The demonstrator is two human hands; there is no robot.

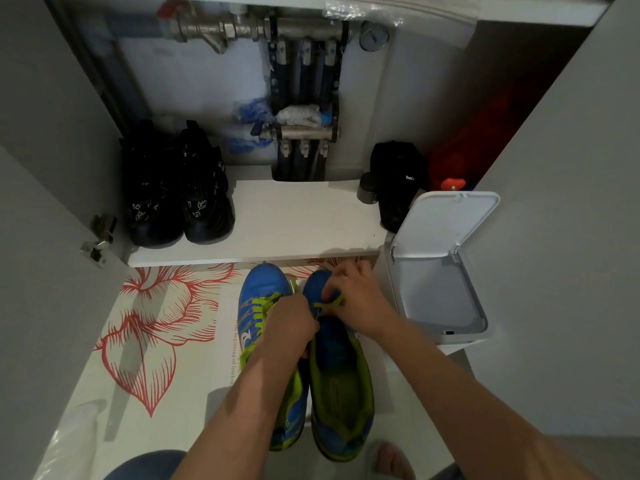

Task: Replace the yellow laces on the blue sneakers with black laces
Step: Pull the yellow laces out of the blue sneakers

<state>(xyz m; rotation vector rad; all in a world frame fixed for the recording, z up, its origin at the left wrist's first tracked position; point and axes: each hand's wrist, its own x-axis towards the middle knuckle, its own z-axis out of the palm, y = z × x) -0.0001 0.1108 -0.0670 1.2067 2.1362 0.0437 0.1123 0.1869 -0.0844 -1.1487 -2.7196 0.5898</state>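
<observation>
Two blue sneakers with lime-green lining stand side by side on a floral mat, toes pointing away from me. The left sneaker (259,303) carries yellow laces across its front. On the right sneaker (341,379) only a short stretch of yellow lace (334,302) shows near the toe, and its tongue lies open. My right hand (358,292) pinches that lace over the toe. My left hand (289,323) grips the right sneaker's inner edge near the eyelets, fingers curled. No black laces are visible.
A white bin (440,268) with its lid raised stands right of the sneakers. A low white shelf (298,216) ahead holds a pair of black shoes (176,192) at left and a black bag (398,181) at right. Pipes run behind it. The cabinet door's hinge (98,239) juts out at left.
</observation>
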